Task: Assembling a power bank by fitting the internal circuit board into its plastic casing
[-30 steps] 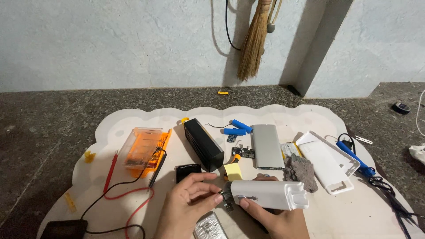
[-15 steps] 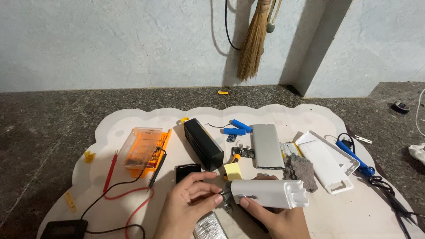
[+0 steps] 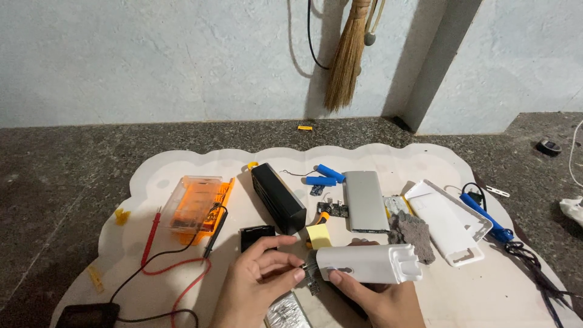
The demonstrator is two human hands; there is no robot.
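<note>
White plastic fills my right hand (image 3: 379, 297): I grip a white casing (image 3: 369, 263) from below, lying flat and crosswise just above the mat (image 3: 486, 291), thumb on its near edge. My left hand (image 3: 258, 285) pinches at the casing's left end, fingertips closed on something small there; whether it is a board or a connector I cannot tell. A bit of circuit board (image 3: 313, 280) shows under that end, so the casing looks partly opened, its insides not yet fully out.

Just behind the grip sits a yellow pad (image 3: 319, 235), then a black box (image 3: 278, 197) and a grey slab (image 3: 365, 200). Two blue cells (image 3: 325, 176) lie loose beyond. To the right rest a grey rag (image 3: 414, 234), an empty white shell (image 3: 452, 222) and a blue-handled tool (image 3: 486, 217). Left are an orange case (image 3: 194, 206) and red and black probe leads (image 3: 176, 267).
</note>
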